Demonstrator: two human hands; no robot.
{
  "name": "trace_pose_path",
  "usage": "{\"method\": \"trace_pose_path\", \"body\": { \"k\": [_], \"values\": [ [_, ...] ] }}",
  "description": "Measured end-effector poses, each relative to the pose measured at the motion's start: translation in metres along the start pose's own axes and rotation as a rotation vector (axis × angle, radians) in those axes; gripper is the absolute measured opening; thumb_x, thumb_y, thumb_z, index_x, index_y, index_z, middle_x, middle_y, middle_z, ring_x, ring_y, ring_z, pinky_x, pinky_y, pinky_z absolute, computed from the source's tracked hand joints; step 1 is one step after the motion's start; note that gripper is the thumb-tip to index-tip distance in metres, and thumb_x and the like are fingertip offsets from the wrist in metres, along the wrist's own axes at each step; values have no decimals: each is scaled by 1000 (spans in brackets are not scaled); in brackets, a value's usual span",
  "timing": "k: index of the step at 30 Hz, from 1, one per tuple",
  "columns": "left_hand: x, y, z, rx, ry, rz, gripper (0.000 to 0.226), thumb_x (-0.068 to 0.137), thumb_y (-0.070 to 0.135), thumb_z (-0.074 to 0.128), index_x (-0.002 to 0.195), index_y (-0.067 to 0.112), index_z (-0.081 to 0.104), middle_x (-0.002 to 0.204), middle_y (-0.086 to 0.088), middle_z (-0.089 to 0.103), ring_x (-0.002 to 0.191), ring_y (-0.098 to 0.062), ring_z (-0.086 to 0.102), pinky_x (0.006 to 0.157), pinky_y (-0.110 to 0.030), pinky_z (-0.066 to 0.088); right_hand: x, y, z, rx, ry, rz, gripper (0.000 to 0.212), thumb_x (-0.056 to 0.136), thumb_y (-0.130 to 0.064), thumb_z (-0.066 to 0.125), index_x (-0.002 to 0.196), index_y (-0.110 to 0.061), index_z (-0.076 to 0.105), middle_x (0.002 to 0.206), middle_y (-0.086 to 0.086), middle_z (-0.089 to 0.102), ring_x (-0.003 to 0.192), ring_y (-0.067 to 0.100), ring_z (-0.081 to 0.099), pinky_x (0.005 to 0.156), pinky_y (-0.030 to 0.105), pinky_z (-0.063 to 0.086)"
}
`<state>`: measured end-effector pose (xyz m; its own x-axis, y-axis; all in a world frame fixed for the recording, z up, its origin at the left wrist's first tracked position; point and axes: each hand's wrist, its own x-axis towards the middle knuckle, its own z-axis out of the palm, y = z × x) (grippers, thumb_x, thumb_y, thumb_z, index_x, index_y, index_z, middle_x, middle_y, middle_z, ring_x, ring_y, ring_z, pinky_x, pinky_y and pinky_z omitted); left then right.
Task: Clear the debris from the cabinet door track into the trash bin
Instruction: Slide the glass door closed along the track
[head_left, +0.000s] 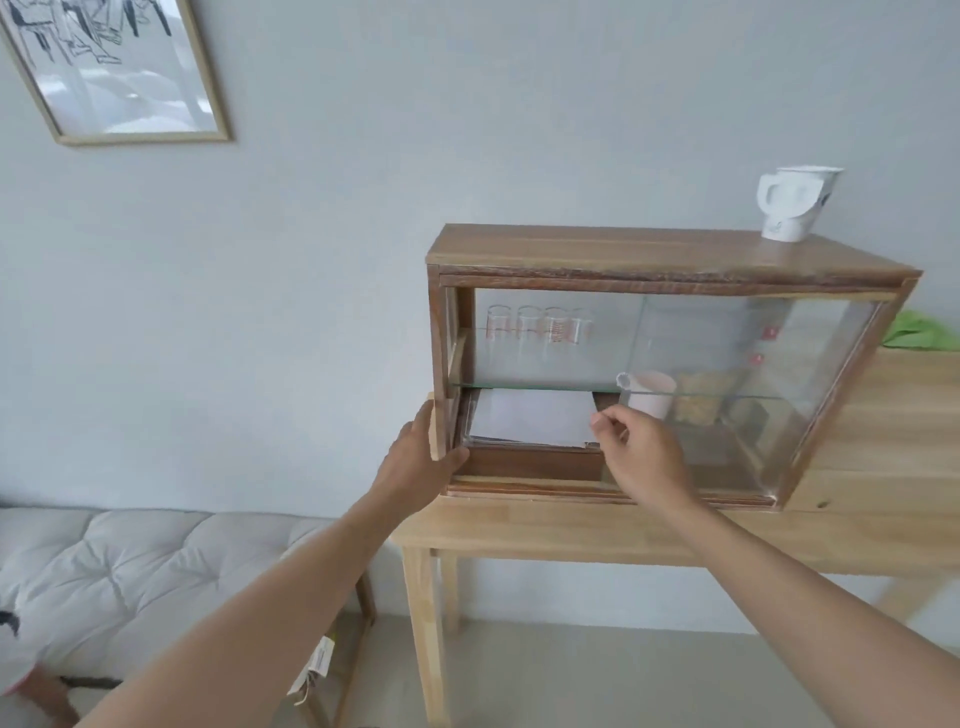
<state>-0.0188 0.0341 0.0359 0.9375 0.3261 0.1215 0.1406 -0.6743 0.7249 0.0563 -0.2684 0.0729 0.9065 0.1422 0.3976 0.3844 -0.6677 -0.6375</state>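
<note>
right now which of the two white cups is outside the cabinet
The white mug standing on top of the cabinet, at its right end. The other, a pale cup, sits inside on the lower level behind the glass.

Cabinet (670, 260): small wood box w/ sliding glass doors, sits on left end of table (883, 441), tilted in view. Left part is open; glass door (727, 364) covers the rest to the right. Track (524, 488): grooved wood strip along cabinet's bottom front edge, beneath the doors. Debris in it too small to tell. Trash bin not visible.
</note>
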Motion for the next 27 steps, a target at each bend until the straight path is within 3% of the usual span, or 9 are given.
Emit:
{"method": "trace_pose_path", "body": {
  "k": [2,4,8,11,13,17,21,25,27],
  "values": [
    [12,1,3,-34,8,36,94,94,51,70,162,42,6,172,0,34,151,-31,44,103,-41,43,5,5,-6,-55,58,-83,28,108,-39,58,93,-21,74,80,-10,68,78,20,66,70,38,50],
    [19,-1,9,-69,-16,67,102,95,44,72,166,42,-1,176,5,27,153,-31,44,112,-47,46,8,11,-10,-121,99,-166,23,109,-29,59,105,-16,77,103,-2,73,100,25,67,82,41,55],
    [23,-10,25,-127,-32,118,108,100,34,72,164,46,-14,178,12,20,153,-30,44,109,-55,53,16,35,-15,-349,196,-338,30,103,-12,66,133,-10,73,145,12,62,138,32,53,102,48,55],
    [25,-15,33,-182,16,130,105,101,32,71,162,51,-13,177,9,26,158,-25,36,114,-46,47,34,63,-18,-553,251,-469,50,106,-14,61,156,-9,56,169,21,41,159,42,35,124,58,40],
    [25,-16,39,-204,51,133,105,100,32,72,160,58,-11,176,8,29,158,-23,37,111,-38,41,47,84,-20,-685,250,-517,66,109,-31,54,170,-11,35,180,20,20,168,45,17,132,65,23],
    [28,-17,47,-191,81,110,108,101,27,71,154,67,-13,172,5,35,153,-29,44,106,-38,42,72,122,-22,-865,267,-553,92,106,-61,47,175,-11,12,183,21,2,168,49,3,132,71,3],
    [25,-13,52,-220,113,80,110,99,19,69,154,68,-12,163,10,45,145,-29,53,104,-40,45,84,131,-12,-894,298,-621,93,108,-66,43,174,-9,12,183,22,2,168,51,4,133,70,6],
    [22,-8,51,-227,95,60,107,99,15,68,160,59,-8,165,5,46,149,-30,50,115,-52,47,83,106,7,-869,296,-654,95,106,-65,47,175,-11,10,183,19,-5,169,46,-3,134,69,7],
    [21,-7,48,-224,94,73,106,98,12,67,159,59,-6,160,9,49,145,-29,52,111,-48,48,81,90,20,-841,282,-669,97,106,-64,50,175,-13,6,183,17,-10,169,44,-8,134,68,6]
  ]
}}
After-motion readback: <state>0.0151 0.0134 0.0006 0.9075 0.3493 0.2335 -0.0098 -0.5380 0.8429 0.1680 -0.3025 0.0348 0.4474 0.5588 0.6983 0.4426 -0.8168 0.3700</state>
